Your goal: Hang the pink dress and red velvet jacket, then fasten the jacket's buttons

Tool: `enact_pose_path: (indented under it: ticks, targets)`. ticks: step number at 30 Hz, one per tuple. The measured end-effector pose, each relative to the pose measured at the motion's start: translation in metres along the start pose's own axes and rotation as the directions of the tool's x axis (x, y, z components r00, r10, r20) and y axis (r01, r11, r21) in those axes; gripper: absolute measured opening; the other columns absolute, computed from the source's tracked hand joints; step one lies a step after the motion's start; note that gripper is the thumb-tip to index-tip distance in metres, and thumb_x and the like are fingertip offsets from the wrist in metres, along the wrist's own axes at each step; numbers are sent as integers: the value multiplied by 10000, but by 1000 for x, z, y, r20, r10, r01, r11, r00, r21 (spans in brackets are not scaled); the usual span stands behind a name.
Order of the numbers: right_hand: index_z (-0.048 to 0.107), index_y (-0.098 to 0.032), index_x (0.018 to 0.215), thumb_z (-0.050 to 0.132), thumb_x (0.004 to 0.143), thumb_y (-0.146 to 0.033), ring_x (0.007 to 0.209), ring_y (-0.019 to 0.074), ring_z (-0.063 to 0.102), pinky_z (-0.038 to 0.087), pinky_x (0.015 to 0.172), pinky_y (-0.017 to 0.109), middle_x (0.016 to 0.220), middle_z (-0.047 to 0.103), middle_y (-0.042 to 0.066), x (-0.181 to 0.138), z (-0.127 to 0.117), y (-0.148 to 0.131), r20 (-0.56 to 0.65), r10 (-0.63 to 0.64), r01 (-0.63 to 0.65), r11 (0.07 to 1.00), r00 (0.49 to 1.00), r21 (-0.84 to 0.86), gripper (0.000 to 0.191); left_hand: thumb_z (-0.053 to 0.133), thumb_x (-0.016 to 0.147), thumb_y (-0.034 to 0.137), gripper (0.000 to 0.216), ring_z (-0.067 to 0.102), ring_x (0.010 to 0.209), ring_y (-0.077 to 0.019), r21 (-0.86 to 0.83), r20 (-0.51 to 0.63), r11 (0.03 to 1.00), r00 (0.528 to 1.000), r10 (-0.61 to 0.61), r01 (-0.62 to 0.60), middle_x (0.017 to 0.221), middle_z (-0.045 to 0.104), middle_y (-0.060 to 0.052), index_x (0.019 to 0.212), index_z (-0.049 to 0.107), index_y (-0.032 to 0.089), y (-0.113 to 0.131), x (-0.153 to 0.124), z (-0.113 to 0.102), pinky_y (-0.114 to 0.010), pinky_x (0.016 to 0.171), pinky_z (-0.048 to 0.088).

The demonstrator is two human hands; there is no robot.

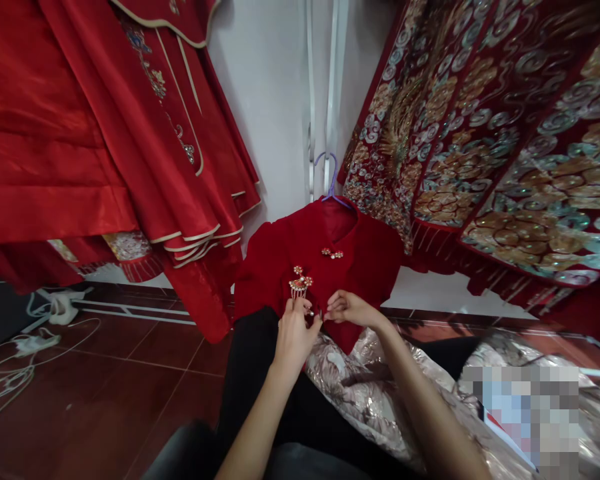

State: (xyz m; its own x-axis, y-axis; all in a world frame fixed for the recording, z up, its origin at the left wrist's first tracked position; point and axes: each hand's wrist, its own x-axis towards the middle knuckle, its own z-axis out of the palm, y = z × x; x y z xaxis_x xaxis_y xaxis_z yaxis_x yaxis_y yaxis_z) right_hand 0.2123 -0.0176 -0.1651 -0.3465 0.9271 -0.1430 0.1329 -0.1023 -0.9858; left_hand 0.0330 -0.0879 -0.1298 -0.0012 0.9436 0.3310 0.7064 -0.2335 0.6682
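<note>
A red velvet jacket [275, 257] hangs in front of me on a purple hanger [333, 179], its lower part over my lap. Jewelled gold fasteners [333, 254] sit below its collar, and a fan-shaped ornament with bead fringe [300, 283] is lower on the front. My left hand [295, 337] is closed on the jacket's front edge just under that ornament, by a small shiny fitting. My right hand [351, 309] is close beside it, its thumb and fingers pinched together at the cloth. What the right fingertips hold is too small to make out.
Red satin garments [90, 147] hang at left, and a heavily embroidered, fringed garment [455, 147] at right. Pale shiny brocade [360, 387] lies over my lap. White cables [10, 373] and a white rack foot [130, 312] are on the tiled floor [95, 393].
</note>
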Motion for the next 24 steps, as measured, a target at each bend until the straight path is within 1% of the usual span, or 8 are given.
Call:
enact_pose_path:
  ticks: [4,8,10,12,16,18,20,24]
  targets:
    - [516,-150,771,855,524,-305,605,112,639,567,607,262,619,627,-31,1,6,-1,38,36,-37,999,999,12,447,613,768,209,179,618,680,-152,65,60,998,998,-19,15,814,631,-26,945,592,195,-2,0,-3,-259,652,453]
    - [556,-129,793,840,548,-334,573,105,630,556,633,264,629,658,-1,-7,-5,-10,33,54,-53,998,998,-28,428,527,798,127,191,624,711,-145,108,85,994,996,14,-23,867,650,-41,942,631,196,-2,-1,-2,-257,711,456]
    - [552,-134,779,826,571,-346,568,107,625,544,622,262,632,659,3,-16,-11,-18,38,10,-8,999,999,-38,405,495,794,88,260,630,732,-149,161,86,986,996,18,-32,918,640,-55,981,640,195,-1,-2,-1,-257,727,457]
    - [516,-152,742,810,594,-354,561,110,614,526,596,256,623,645,-5,-26,-15,-29,51,-70,72,996,996,-43,387,516,789,103,277,631,733,-155,243,80,970,997,7,-26,964,614,-63,1017,637,204,-2,-3,2,-254,702,455]
    - [498,-170,724,783,638,-342,583,114,603,497,591,244,629,623,-19,-39,-12,-48,79,-227,235,965,971,-112,343,544,811,181,173,628,760,-169,364,48,931,999,13,-30,962,575,-55,955,630,221,-3,-3,5,-239,635,430]
    - [552,-166,747,750,683,-329,619,117,612,495,629,244,651,636,-13,-40,-5,-51,108,-298,313,934,948,-173,265,536,819,184,138,627,755,-163,327,36,944,999,24,-34,930,594,-44,923,619,218,-4,-3,4,-233,622,417]
    - [628,-167,786,704,735,-319,668,124,627,493,671,244,698,667,1,-36,4,-51,130,-346,368,896,929,-249,178,545,813,176,115,624,717,-146,229,26,973,1000,15,-20,881,630,-23,896,613,218,-6,-2,2,-223,612,409]
    - [702,-202,843,636,790,-288,724,134,648,494,687,236,756,697,2,-25,23,-44,76,-406,403,830,911,-385,120,588,781,171,92,626,637,-109,13,12,999,999,-45,45,789,680,13,855,621,215,-12,1,0,-206,620,423]
